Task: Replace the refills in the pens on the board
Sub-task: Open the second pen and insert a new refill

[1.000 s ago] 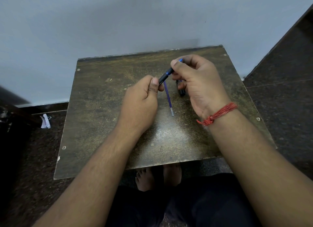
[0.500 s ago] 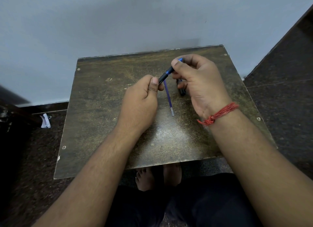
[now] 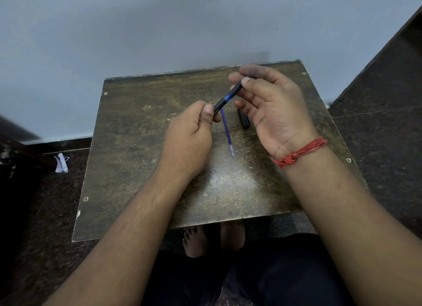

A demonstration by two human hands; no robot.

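Note:
A dark pen [image 3: 227, 97] with a blue band hangs slanted above the worn brown board [image 3: 137, 168]. My left hand [image 3: 191, 136] pinches its lower end between thumb and forefinger. My right hand [image 3: 271, 104] grips its upper end with the fingertips, palm turned partly up. Beneath the pen a thin blue refill [image 3: 228, 134] lies on the board, its clear tip pointing toward me. A black pen cap or barrel piece [image 3: 243, 122] lies just right of the refill, partly hidden by my right fingers.
The board rests low against a pale wall [image 3: 159, 31]. Dark speckled floor [image 3: 376, 145] surrounds it. A crumpled white scrap [image 3: 61, 163] lies on the floor at the left. My bare feet [image 3: 212, 239] show under the board's near edge.
My right hand has rolled outward, showing more palm, and its fingers have lifted off the black piece on the board. The left hand and the refill stay where they were.

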